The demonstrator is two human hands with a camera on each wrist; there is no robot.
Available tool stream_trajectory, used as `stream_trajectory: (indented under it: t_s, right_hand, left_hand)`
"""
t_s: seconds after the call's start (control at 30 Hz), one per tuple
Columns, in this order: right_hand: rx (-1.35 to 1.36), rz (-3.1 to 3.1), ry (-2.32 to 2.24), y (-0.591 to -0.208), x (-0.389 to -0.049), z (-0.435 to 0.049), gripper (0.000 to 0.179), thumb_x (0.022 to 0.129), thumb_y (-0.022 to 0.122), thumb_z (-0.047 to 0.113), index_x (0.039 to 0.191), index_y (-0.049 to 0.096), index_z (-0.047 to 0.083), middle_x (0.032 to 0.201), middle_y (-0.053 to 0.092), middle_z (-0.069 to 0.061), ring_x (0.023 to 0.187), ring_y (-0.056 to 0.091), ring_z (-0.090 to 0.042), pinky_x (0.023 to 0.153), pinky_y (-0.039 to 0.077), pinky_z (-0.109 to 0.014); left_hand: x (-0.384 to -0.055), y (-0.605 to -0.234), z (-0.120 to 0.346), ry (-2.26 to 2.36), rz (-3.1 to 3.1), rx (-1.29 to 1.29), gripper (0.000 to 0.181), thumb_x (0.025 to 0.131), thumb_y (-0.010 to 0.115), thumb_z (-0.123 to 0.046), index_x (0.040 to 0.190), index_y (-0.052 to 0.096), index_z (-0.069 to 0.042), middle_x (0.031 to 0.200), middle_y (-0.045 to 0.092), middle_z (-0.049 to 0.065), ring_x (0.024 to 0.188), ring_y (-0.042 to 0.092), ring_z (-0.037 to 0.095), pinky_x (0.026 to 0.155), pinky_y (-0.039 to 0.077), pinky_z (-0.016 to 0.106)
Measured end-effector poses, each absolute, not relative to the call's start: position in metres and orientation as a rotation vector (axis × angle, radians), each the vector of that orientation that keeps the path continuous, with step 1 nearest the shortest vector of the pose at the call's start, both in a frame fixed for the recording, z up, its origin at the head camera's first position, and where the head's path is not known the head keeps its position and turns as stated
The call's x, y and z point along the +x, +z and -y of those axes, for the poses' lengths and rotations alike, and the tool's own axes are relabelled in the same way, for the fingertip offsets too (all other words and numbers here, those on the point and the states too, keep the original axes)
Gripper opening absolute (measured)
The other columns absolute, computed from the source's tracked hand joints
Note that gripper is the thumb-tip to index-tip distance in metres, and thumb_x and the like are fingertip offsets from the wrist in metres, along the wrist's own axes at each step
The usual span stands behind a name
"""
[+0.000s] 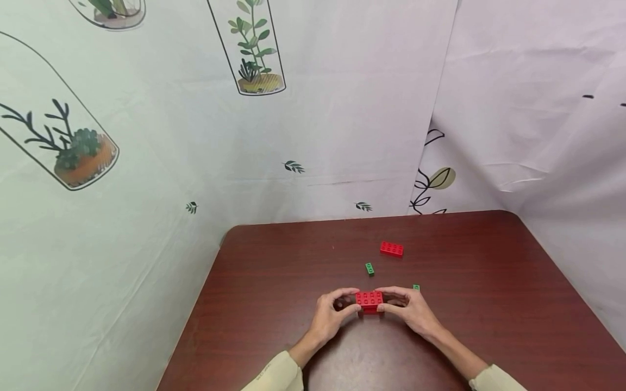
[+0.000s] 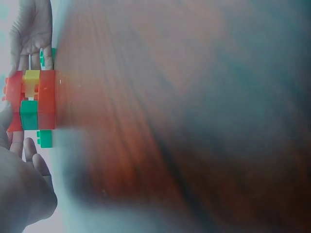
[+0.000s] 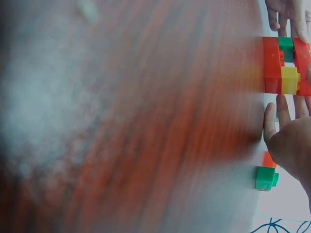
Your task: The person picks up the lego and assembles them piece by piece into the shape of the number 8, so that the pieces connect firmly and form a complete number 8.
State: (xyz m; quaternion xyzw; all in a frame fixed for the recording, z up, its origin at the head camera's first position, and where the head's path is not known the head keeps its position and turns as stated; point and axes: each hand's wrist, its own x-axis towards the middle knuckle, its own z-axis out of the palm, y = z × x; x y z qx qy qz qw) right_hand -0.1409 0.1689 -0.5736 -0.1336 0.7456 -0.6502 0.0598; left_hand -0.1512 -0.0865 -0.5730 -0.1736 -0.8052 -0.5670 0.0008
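A stack of toy bricks stands on the table between the two hands. Its bottom red brick [image 2: 47,99] carries a green brick [image 2: 29,115] and a yellow brick [image 2: 32,82] side by side. Over these lies a top red brick [image 1: 369,298], slightly tilted in the wrist views; whether it is fully pressed down I cannot tell. My left hand [image 1: 326,316] pinches the top red brick's left end between thumb and fingers. At its right end, my right hand [image 1: 415,312] pinches the same brick. Some fingertips are hidden behind the stack.
Beyond the hands lie a loose red brick [image 1: 392,249] and a small green brick [image 1: 369,269]. Another green brick [image 1: 416,288] shows partly behind the right hand. The brown table [image 1: 274,255] meets a cloth-covered wall [image 1: 342,136] at its back edge.
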Motion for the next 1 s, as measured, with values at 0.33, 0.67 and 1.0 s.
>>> stream_trajectory:
  t_s: [0.33,0.67,1.0]
  right_hand:
    - [-0.443,-2.311,-1.974,-0.5714,-0.1414,-0.1678,0.043,0.093,0.083,0.009,0.13,0.07,-0.008,0.121,0.074,-0.022,0.099,0.076,-0.017,0.082,0.059,-0.026]
    - [-0.544,-2.338,-2.022,-0.5715,-0.1405,-0.1662,0.038,0.092,0.083,0.005,0.127,0.073,-0.005,0.116,0.076,-0.023,0.099,0.076,-0.019,0.081,0.059,-0.024]
    - [-0.469,-2.436,-1.988,-0.5673,-0.1365,-0.1647,0.036,0.089,0.086,0.011,0.123,0.079,0.002,0.115,0.078,-0.016,0.103,0.076,-0.021,0.08,0.06,-0.024]
  left_hand:
    - [-0.1528,-0.5759,0.0885,-1.767,2.496,-0.617,0.031,0.092,0.085,-0.02,0.123,0.079,-0.016,0.091,0.074,0.001,0.077,0.061,0.006,0.069,0.052,0.023]
    - [-0.1511,-0.5764,0.0887,-1.743,2.525,-0.593,0.031,0.092,0.085,-0.022,0.123,0.079,-0.017,0.091,0.071,-0.002,0.078,0.06,0.005,0.07,0.052,0.022]
    - [-0.1511,-0.5762,0.089,-1.739,2.531,-0.595,0.03,0.093,0.085,-0.021,0.122,0.079,-0.017,0.091,0.071,-0.002,0.079,0.06,0.005,0.07,0.052,0.023]
